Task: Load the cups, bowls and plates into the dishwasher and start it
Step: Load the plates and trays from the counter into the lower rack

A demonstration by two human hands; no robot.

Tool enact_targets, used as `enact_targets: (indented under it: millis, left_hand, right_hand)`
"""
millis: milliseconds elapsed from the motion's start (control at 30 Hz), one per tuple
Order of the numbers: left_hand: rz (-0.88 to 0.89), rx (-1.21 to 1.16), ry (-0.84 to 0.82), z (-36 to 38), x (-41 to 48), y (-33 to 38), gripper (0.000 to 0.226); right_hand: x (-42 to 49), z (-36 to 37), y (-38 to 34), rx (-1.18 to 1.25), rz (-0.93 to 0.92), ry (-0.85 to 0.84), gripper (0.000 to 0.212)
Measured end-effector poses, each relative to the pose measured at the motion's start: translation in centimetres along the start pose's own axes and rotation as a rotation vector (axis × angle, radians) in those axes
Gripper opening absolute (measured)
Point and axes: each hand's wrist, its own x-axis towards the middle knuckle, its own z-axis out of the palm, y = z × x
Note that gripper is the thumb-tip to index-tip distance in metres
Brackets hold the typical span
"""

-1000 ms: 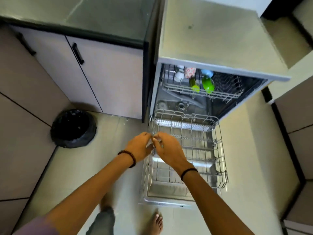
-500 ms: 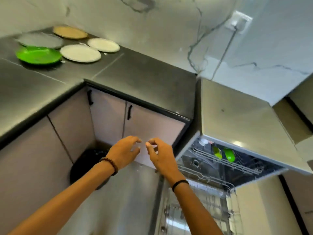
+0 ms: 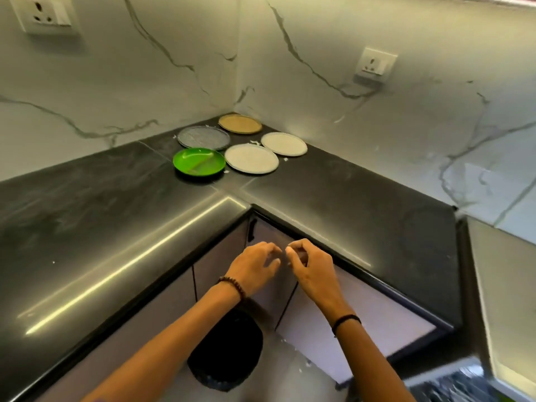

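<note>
Worn items as I read them on my feed from the head camera. Left hand (image 3: 255,268): a bracelet (image 3: 233,286) of small round dark brown beads circles the wrist, at 7 o'clock from the hand. Right hand (image 3: 313,271): a thin plain black band (image 3: 346,320) circles the wrist, at 5 o'clock

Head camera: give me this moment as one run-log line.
left hand: empty, loosely curled | right hand: empty, loosely curled | plates: five on countertop corner, untouched

Green plate (image 3: 199,161), grey plate (image 3: 203,137), tan plate (image 3: 240,123), two white plates (image 3: 251,157) on black countertop (image 3: 362,204); grey-veined white wall (image 3: 319,39).
</note>
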Motion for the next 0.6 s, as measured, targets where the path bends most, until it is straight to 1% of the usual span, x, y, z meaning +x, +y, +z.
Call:
enact_targets:
  millis: [200, 300, 400, 500, 600]
  left_hand:
    - [-0.114, -0.001, 0.081, -2.0, 9.4, -3.9, 0.027]
    - [-0.177, -0.032, 0.138, -3.0, 13.8, -5.5, 0.023]
    - [-0.282, -0.077, 0.189, -3.7, 17.3, -7.5, 0.023]
    - [-0.381, -0.185, 0.292, -4.5, 19.3, -9.4, 0.021]
    - [-0.537, -0.272, 0.424, -5.2, 20.4, -11.9, 0.017]
  right_hand:
    - [11.8, 2.5, 2.5, -0.002, -0.054, -0.077, 0.009]
    - [17.7, 3.7, 3.7, 0.006, -0.042, -0.15, 0.011]
    - [22.5, 4.8, 4.1, 0.018, -0.064, -0.243, 0.012]
    - [27.0, 6.5, 4.0, 0.053, -0.069, -0.311, 0.012]
    - [30.2, 9.0, 3.6, 0.174, 0.001, -0.378, 0.012]
